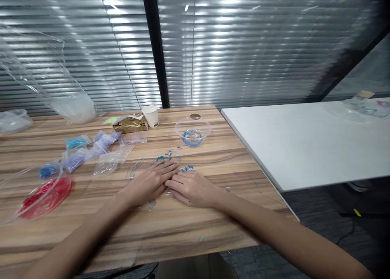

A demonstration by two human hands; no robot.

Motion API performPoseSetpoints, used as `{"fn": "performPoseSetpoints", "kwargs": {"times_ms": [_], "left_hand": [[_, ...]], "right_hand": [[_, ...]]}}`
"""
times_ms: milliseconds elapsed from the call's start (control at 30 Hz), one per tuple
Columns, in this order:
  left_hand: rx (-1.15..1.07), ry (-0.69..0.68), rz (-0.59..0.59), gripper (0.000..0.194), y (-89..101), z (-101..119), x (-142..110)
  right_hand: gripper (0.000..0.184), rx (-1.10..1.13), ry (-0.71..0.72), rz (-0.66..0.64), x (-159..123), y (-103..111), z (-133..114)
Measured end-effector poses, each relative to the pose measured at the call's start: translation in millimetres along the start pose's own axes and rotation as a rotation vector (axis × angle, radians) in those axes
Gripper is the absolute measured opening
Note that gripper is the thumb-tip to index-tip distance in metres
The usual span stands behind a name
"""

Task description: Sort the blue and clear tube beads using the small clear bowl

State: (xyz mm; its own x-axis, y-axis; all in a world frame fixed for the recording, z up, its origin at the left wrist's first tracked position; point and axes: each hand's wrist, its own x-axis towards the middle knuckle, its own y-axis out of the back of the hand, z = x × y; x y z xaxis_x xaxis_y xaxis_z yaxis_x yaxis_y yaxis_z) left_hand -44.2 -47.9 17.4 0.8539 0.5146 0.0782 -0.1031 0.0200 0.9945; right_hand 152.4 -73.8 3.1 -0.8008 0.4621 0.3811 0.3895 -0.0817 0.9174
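Small blue and clear tube-like pieces, resembling capsule shells (pixel 186 168), lie scattered on the wooden table around both hands. My left hand (pixel 154 180) rests palm down among them, its fingers stretched towards the right. From the other side my right hand (pixel 189 188) lies low over the tabletop, fingers extended and touching the left fingertips. Whatever is under the palms is hidden. Beyond the hands stands a clear round bowl (pixel 193 132) with blue pieces in its bottom.
Bags of purple pieces (pixel 99 145), a blue packet (pixel 76 142) and a bowl with red contents (pixel 45 197) lie left. A gold packet (pixel 130 123) and paper cup (pixel 150 116) stand behind. A white table (pixel 304 145) adjoins right.
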Motion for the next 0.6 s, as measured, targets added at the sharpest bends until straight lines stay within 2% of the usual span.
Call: {"fn": "performPoseSetpoints", "kwargs": {"times_ms": [167, 300, 433, 600], "left_hand": [[0.016, -0.015, 0.014, 0.041, -1.4, -2.1, -0.2], [0.025, -0.087, 0.07, 0.042, 3.1, -0.3, 0.0], [0.052, -0.189, 0.175, 0.038, 8.5, 1.1, -1.9], [0.067, -0.257, 0.367, 0.032, 10.8, -0.3, -5.4]], "right_hand": [[0.014, -0.046, 0.058, 0.088, -1.7, -4.4, 2.4], [0.015, -0.101, 0.153, 0.246, -0.9, -6.6, 2.4], [0.019, -0.092, 0.207, 0.42, 0.5, -4.3, 1.4], [0.018, -0.078, 0.214, 0.496, -1.5, 0.1, 3.3]]}}
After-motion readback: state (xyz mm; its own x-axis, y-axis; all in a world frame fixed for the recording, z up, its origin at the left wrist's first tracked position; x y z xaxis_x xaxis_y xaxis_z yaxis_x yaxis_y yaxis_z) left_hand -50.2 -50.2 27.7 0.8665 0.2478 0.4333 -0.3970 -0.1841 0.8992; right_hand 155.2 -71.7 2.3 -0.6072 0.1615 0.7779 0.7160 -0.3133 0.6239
